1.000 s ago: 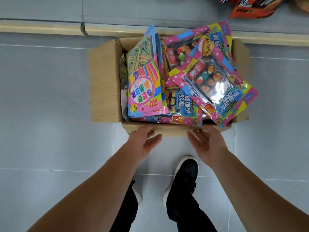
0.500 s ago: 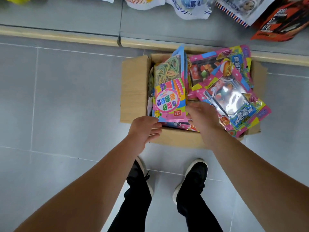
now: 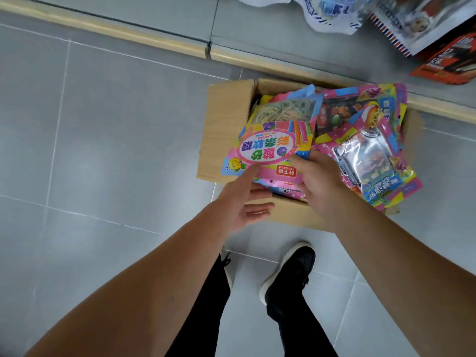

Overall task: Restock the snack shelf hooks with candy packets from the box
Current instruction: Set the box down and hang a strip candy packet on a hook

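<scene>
An open cardboard box point(image 3: 221, 130) stands on the grey tiled floor, filled with colourful candy packets. My right hand point(image 3: 319, 181) grips the near end of a pink and blue packet of rainbow noodle candy point(image 3: 273, 140), which lies tilted over the box's left side. My left hand point(image 3: 244, 202) is open just below that packet, its thumb touching the packet's near edge, fingers straight. Pink packets with clear windows point(image 3: 371, 155) fill the box's right half and overhang its right corner.
The shelf's base point(image 3: 283, 27) with a beige floor strip point(image 3: 154, 41) runs behind the box. Hanging snack bags point(image 3: 401, 19) show at the top right. My two black shoes point(image 3: 291, 274) stand just before the box. Bare tiles lie to the left.
My right hand has taken the noodle candy packet and tipped it flatter toward me. My left hand has opened and come up under its edge. The camera has shifted left.
</scene>
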`<state>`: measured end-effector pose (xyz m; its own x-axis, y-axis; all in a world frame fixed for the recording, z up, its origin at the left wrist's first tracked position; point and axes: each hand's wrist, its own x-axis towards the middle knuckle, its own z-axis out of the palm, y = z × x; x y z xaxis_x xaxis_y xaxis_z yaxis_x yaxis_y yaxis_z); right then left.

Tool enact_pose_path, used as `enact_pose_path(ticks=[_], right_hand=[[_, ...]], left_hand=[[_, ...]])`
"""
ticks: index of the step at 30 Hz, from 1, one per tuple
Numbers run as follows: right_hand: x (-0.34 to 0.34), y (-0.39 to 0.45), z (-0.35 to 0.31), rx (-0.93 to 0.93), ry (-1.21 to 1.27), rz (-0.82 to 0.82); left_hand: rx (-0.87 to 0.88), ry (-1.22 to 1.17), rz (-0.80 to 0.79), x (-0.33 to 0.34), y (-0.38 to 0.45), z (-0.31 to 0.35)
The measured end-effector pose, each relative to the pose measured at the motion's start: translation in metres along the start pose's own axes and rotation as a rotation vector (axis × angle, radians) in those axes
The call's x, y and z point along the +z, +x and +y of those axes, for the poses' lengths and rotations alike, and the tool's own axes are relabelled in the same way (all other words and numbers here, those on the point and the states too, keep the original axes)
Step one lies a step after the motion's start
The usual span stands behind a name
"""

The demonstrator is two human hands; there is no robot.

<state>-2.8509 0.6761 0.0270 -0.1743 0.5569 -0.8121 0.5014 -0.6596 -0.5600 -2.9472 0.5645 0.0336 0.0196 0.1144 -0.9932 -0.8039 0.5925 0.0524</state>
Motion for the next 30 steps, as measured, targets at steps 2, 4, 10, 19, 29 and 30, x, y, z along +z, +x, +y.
enact_pose_path(ticks=[2,4,10,19,29,30], right_hand=[[-0.002,-0.023,-0.014,0.007,0.104,-0.072],[-0.004,-0.046,-0.027,0.040,0.180,-0.143],[-0.018,-0.101,-0.048,0.125,-0.104,-0.101],[-0.045,-0.200,-0.158,-0.210,-0.366,0.078],[-0.062,-0.376,-0.248,-0.513,-0.705,-0.177],[-0.065,-0.394,-0.248,-0.509,-0.684,-0.166]], left_hand=[[0.046,-0.205,-0.043,0.011,-0.014,0.005],[0.120,-0.354,-0.014,0.020,-0.030,0.013],[0.313,-0.328,0.036,0.030,-0.092,0.042],[0.667,0.517,0.232,0.003,-0.255,0.093],[0.994,1.554,0.154,0.008,-0.474,0.099],[1.018,1.592,0.124,0.010,-0.496,0.098]])
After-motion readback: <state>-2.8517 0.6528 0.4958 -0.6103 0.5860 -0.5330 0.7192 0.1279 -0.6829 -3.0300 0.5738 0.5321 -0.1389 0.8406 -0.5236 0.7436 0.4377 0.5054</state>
